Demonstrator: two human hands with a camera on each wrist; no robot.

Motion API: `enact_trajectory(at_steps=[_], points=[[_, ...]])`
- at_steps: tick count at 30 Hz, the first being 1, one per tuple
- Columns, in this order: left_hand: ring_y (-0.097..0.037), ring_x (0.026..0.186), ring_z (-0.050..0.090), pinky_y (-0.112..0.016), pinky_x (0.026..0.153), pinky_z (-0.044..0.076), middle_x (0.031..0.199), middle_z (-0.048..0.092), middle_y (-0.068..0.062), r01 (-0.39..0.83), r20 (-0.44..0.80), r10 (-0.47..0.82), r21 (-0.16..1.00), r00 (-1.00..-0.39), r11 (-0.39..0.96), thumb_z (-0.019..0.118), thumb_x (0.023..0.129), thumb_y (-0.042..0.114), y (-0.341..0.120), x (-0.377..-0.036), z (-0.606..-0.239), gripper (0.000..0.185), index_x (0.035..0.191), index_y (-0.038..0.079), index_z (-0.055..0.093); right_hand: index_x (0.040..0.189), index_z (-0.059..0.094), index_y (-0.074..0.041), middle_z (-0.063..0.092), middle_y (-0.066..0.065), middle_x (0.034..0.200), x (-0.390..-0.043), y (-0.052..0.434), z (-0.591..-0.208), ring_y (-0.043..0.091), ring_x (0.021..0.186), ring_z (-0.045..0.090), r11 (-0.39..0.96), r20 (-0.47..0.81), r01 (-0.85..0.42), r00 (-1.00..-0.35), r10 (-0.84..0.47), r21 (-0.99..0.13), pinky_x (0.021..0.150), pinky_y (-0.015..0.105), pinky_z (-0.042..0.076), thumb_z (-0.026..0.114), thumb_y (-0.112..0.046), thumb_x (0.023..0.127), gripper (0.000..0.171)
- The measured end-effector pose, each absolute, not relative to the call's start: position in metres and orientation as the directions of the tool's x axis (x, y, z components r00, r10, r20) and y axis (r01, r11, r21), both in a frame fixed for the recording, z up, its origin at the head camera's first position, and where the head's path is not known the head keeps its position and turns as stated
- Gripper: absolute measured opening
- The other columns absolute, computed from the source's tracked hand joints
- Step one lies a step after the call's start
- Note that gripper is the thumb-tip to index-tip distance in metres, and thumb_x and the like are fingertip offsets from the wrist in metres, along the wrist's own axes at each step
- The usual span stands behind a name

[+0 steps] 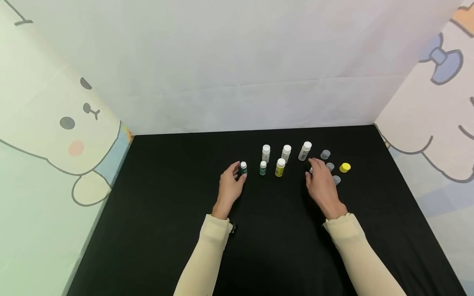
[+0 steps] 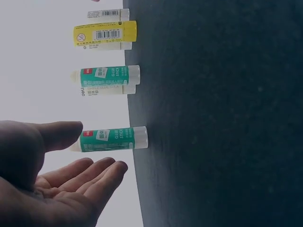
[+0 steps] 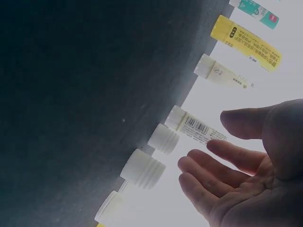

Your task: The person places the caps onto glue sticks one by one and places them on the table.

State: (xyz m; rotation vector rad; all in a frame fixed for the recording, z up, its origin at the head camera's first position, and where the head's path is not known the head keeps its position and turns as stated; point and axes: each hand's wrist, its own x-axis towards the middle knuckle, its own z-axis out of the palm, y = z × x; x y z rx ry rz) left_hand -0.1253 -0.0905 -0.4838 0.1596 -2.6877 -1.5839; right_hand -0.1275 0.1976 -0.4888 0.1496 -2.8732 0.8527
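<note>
My left hand (image 1: 230, 187) reaches beside a small green glue stick (image 1: 243, 169) standing upright, its thumb and fingers spread around it. In the left wrist view a gap shows between the fingers (image 2: 102, 177) and that stick. A second green glue stick (image 1: 263, 169) and a yellow one (image 1: 279, 169) stand to its right. Behind them are white glue sticks (image 1: 266, 154). My right hand (image 1: 323, 187) hovers with loosely extended fingers by the translucent caps (image 1: 325, 154), partly covering some. Its palm is bare in the right wrist view, near a white glue stick (image 3: 196, 126) and white caps (image 3: 142, 169).
A yellow cap (image 1: 345, 167) lies right of the translucent caps. Black cloth covers the table (image 1: 166, 205). A pale curtain (image 1: 240, 61) rises behind its far edge, and cartoon-printed panels (image 1: 40, 185) stand at both sides.
</note>
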Motion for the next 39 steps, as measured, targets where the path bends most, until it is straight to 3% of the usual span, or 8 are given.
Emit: enact_trajectory(at_steps=[17,28,39], points=[[-0.034,0.126,0.068,-0.043,0.106,0.055,0.138,0.068,-0.021,-0.047,0.001,-0.094,0.862,-0.996,0.504,0.071,0.1,0.001,-0.085,-0.134,-0.484,0.038,0.138,0.0,0.066,0.125,0.063,0.017,0.061,0.035,0.126,-0.134,0.2,-0.491,0.052,0.113,0.061,0.826,0.253,-0.204,-0.965,-0.077,-0.526,0.097,0.063,0.051,0.06,0.012,0.097,0.029],[-0.032,0.12,0.071,-0.042,0.102,0.057,0.13,0.072,-0.019,-0.037,0.024,-0.108,0.85,-0.994,0.525,0.073,0.099,0.002,-0.083,-0.139,-0.488,0.032,0.132,0.0,0.07,0.12,0.066,0.017,0.063,0.036,0.121,-0.141,0.204,-0.49,0.053,0.112,0.06,0.83,0.2,-0.169,-0.977,-0.071,-0.531,0.096,0.064,0.05,0.058,0.014,0.094,0.027],[-0.03,0.112,0.074,-0.043,0.098,0.059,0.121,0.075,-0.017,-0.041,0.037,-0.133,0.843,-0.99,0.536,0.074,0.099,0.003,-0.083,-0.14,-0.489,0.024,0.122,0.001,0.073,0.112,0.07,0.017,0.065,0.034,0.107,-0.147,0.208,-0.492,0.051,0.098,0.064,0.838,0.131,-0.104,-0.991,-0.039,-0.535,0.086,0.062,0.053,0.049,0.015,0.092,0.029]])
